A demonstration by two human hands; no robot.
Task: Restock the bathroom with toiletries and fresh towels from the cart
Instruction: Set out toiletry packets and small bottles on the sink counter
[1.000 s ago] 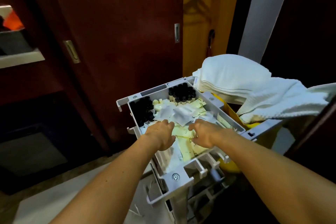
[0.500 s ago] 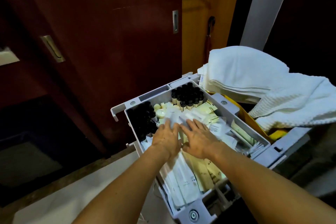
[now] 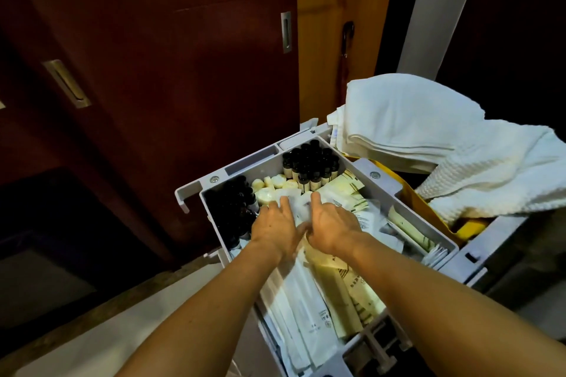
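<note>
A grey cart tray (image 3: 407, 202) holds toiletries: dark small bottles (image 3: 309, 164) at the back and along the left side (image 3: 232, 208), round white soaps (image 3: 272, 185), and white and cream paper packets (image 3: 333, 294). Both my hands are in the middle of the tray, side by side. My left hand (image 3: 275, 228) and my right hand (image 3: 332, 223) lie palm down on a white packet (image 3: 301, 206), index fingers stretched out over it. Whether the other fingers grip it is hidden. Folded white towels (image 3: 428, 128) are piled on the cart at the right.
A dark red sliding door (image 3: 171, 70) with a metal recessed handle (image 3: 286, 30) stands just behind the cart. A yellow bag (image 3: 416, 202) hangs under the towels. A pale floor strip (image 3: 92, 343) runs at lower left. An umbrella (image 3: 344, 64) leans in the yellow closet.
Both hands have moved farther back in the tray, from the near packets to the white packet by the soaps. The view has come closer to the cart.
</note>
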